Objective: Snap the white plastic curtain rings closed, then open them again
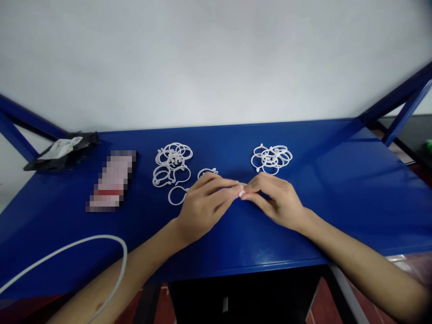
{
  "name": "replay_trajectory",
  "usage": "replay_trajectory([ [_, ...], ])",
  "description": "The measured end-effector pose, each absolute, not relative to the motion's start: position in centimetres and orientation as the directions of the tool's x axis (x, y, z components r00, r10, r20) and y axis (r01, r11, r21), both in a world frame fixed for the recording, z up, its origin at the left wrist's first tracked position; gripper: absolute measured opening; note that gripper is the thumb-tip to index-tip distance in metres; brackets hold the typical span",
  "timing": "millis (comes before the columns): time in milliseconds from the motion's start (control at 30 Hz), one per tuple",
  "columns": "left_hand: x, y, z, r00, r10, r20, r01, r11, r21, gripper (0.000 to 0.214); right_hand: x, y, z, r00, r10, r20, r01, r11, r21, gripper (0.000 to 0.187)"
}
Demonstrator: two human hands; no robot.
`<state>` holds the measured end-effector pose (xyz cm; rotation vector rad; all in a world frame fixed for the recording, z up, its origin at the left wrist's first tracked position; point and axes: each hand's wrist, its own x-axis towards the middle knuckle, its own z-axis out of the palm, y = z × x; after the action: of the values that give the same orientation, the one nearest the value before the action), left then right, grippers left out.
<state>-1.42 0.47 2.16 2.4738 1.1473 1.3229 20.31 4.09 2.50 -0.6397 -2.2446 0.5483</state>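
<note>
My left hand (205, 202) and my right hand (275, 200) meet fingertip to fingertip over the middle of the blue table (337, 193). Both pinch one small white plastic ring (242, 192), most of it hidden by the fingers. A pile of white rings (172, 164) lies just beyond my left hand, with two loose rings (177, 195) beside it. A smaller heap of white rings (272, 158) lies beyond my right hand.
A blurred pink and white packet (113, 181) lies at the left. A black bag with a white label (64, 149) sits at the far left corner. A white cable (84, 245) loops over the near left edge. Blue frame struts (401, 101) rise at both sides.
</note>
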Motion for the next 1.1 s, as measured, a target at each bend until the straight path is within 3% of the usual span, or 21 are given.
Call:
replay_trajectory([
  [100, -2.1, 1.2, 2.1, 0.325, 0.732, 0.598, 0.761, -0.578, 0.294, 0.023, 21.1, 5.2, 3.1, -0.531, 0.644, 0.55, 0.476, 0.764, -0.436, 0.007],
  [267, -2.9, 1.9, 1.3, 0.348, 0.847, 0.401, 0.891, -0.432, 0.138, 0.026, 24.0, 8.0, 3.6, -0.343, 0.797, 0.497, 0.801, 0.525, -0.29, 0.013],
  [467, -3.1, 2.1, 0.8, 0.4, 0.854, 0.334, 0.893, -0.445, 0.07, 0.019, 25.7, 9.2, 3.3, -0.299, 0.886, 0.355, 0.882, 0.399, -0.251, 0.015],
  [667, -3.1, 1.9, 1.4, 0.321, 0.849, 0.421, 0.916, -0.39, 0.089, 0.022, 25.3, 8.6, 4.1, -0.29, 0.926, 0.239, 0.894, 0.352, -0.278, 0.016],
  [800, -3.3, 1.9, 2.3, 0.219, 0.815, 0.537, 0.912, -0.367, 0.184, 0.02, 25.3, 8.4, 4.6, -0.239, 0.92, 0.31, 0.89, 0.335, -0.31, 0.015],
  [900, -3.5, 2.0, 3.0, 0.103, 0.81, 0.577, 0.864, -0.36, 0.351, 0.017, 25.0, 8.3, 4.7, -0.205, 0.902, 0.379, 0.889, 0.334, -0.314, 0.013],
  [1100, -3.6, 2.2, 3.7, -0.123, 0.894, 0.43, 0.686, -0.236, 0.688, 0.014, 22.8, 7.0, 3.6, -0.33, 0.801, 0.5, 0.781, 0.529, -0.332, 0.015],
])
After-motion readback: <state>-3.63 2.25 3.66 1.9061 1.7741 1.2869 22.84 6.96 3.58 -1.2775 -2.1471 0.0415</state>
